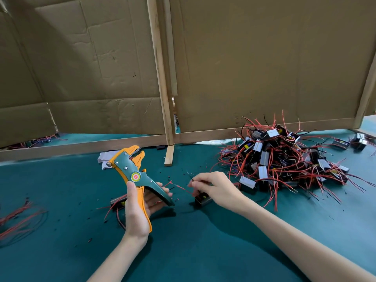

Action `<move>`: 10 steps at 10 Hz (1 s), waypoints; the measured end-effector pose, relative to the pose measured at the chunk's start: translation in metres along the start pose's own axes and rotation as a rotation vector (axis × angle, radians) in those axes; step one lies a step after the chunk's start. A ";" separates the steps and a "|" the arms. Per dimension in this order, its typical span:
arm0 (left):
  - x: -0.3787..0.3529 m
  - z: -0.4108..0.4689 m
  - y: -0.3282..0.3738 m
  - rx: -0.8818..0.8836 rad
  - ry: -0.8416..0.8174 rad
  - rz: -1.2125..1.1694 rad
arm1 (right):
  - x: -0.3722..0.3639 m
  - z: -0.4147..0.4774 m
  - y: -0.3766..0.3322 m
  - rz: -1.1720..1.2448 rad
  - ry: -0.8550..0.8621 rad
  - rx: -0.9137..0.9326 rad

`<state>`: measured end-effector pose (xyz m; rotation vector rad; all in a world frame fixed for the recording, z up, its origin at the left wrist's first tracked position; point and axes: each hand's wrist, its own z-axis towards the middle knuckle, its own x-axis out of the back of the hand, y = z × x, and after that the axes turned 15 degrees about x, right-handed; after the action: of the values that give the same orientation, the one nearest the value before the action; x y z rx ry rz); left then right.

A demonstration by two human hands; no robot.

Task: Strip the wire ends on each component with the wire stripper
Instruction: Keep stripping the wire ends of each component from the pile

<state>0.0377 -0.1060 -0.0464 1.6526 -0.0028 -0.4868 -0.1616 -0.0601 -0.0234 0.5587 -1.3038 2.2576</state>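
Observation:
My left hand point(138, 206) holds an orange and green wire stripper point(132, 169) upright by its handles, jaws pointing up and away. My right hand point(213, 187) pinches the wires of a small black component point(202, 199) that hangs just under my fingers, close above the green mat. A red wire point(182, 188) from it sticks out toward the stripper's handles. Another black component point(119, 202) with red wires lies on the mat behind my left hand, partly hidden.
A big pile of black components with red and black wires point(284, 157) sits at the right. Loose red wires point(18, 218) lie at the left edge. Cardboard panels on wooden frames point(168, 119) wall off the back. Small insulation scraps dot the mat point(183, 251).

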 end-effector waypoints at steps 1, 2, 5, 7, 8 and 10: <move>-0.001 -0.004 0.004 0.127 -0.121 0.005 | 0.008 -0.009 -0.002 0.261 0.042 -0.071; -0.004 -0.012 0.007 0.298 -0.281 0.028 | 0.019 -0.017 -0.008 0.406 0.091 -0.118; -0.017 -0.032 0.006 0.532 -0.546 0.153 | 0.034 -0.024 -0.023 0.842 0.100 -0.138; -0.019 -0.034 0.003 0.582 -0.527 0.168 | 0.034 -0.024 -0.028 1.030 0.075 -0.149; -0.018 -0.034 0.002 0.592 -0.531 0.156 | 0.033 -0.025 -0.029 1.020 0.109 -0.190; -0.018 -0.035 0.004 0.583 -0.523 0.182 | 0.032 -0.024 -0.036 1.019 0.125 -0.218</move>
<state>0.0339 -0.0681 -0.0353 2.0125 -0.7352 -0.8158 -0.1697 -0.0171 0.0079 -0.4471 -2.0224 2.7427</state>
